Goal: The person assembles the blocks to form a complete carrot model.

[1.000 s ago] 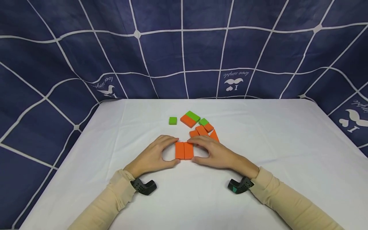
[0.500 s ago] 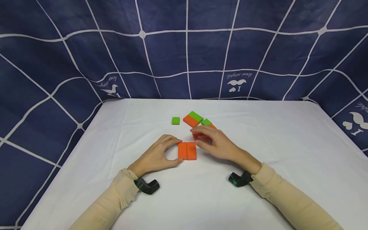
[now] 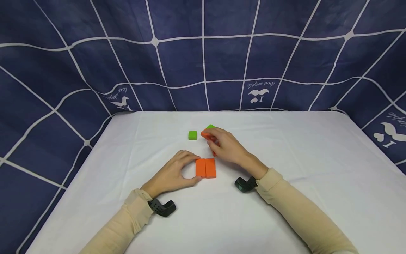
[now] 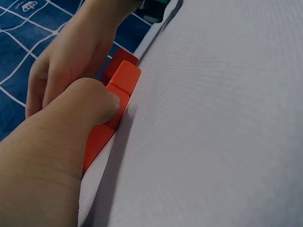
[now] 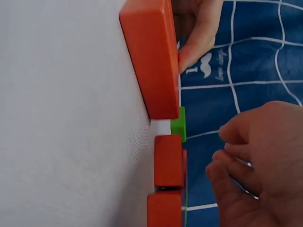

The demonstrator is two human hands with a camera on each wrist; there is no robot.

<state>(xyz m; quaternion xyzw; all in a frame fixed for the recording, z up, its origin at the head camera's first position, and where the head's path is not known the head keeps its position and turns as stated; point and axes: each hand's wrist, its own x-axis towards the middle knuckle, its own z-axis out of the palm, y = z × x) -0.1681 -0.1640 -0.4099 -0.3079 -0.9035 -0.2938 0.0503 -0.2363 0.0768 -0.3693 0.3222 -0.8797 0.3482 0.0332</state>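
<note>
Two orange rectangular blocks point(image 3: 205, 168) lie side by side on the white cloth in the head view. My left hand point(image 3: 172, 173) pinches the left block lengthwise, thumb at its near end and fingertips at its far end. In the left wrist view the left thumb point(image 4: 102, 101) lies against the orange side. My right hand point(image 3: 229, 146) hovers beyond the pair, over loose blocks that it mostly hides. Its fingers are loosely bent with nothing between them, as the right wrist view shows, close to two smaller orange blocks point(image 5: 168, 161).
A small green block point(image 3: 192, 135) stands alone at the back left of the right hand. An orange and green block pair point(image 3: 210, 126) shows partly behind the right fingers. White cloth point(image 3: 301, 148) covers the table, with a dark blue checked curtain point(image 3: 177, 63) behind.
My right hand has let go of the right orange block and moved away and slightly left, over the loose blocks. The left hand has kept its place at the pair.
</note>
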